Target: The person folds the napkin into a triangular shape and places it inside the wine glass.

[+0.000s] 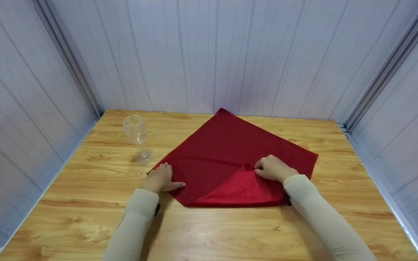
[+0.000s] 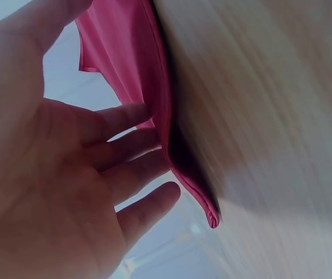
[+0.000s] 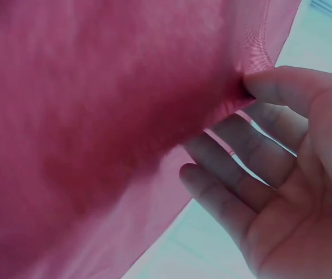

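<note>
A red cloth napkin lies spread on the table at a slant, its far corner reaching the back wall. Its near right part is turned over into a brighter, shinier flap. My right hand pinches this flap's corner between thumb and fingers, as the right wrist view also shows at the napkin corner. At the left corner, my left hand rests on the cloth with fingers extended and thumb spread. In the left wrist view its fingertips touch the hemmed edge.
A clear stemmed glass stands upright on the wooden table, beyond and left of my left hand. Pale panelled walls enclose the table at the back and both sides.
</note>
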`<control>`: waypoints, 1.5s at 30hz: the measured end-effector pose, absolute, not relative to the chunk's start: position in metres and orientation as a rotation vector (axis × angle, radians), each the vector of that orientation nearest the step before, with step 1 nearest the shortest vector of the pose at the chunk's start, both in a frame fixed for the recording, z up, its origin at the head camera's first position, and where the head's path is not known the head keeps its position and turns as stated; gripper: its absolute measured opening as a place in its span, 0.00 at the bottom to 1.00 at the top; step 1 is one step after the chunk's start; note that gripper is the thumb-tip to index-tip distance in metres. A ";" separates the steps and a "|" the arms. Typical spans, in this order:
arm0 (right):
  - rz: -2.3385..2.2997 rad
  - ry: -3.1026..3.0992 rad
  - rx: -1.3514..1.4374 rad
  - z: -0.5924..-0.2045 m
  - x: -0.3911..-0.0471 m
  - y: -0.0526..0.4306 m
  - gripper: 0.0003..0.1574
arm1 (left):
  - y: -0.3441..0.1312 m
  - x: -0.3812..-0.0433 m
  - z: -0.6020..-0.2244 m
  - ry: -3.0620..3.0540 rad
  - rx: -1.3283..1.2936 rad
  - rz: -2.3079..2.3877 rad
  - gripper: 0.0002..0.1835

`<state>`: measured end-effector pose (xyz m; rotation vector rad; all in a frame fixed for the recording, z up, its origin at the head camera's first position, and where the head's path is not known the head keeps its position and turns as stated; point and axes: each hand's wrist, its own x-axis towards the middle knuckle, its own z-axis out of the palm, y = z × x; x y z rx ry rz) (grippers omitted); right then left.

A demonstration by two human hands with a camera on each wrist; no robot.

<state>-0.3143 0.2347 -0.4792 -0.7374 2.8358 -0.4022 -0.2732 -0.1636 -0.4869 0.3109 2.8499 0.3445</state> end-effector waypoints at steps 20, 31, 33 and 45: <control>-0.285 2.886 -0.758 -0.474 -0.308 0.219 0.11 | -0.163 -0.282 -0.486 2.796 0.305 0.352 0.52; -0.474 3.006 -0.725 -0.484 -0.326 0.211 0.12 | -0.163 -0.281 -0.485 2.793 0.314 0.349 0.52; -0.489 3.021 -0.728 -0.486 -0.331 0.212 0.13 | -0.163 -0.281 -0.485 2.793 0.314 0.338 0.52; -0.508 2.998 -0.622 -0.497 -0.339 0.225 0.14 | -0.162 -0.280 -0.481 2.788 0.311 0.343 0.51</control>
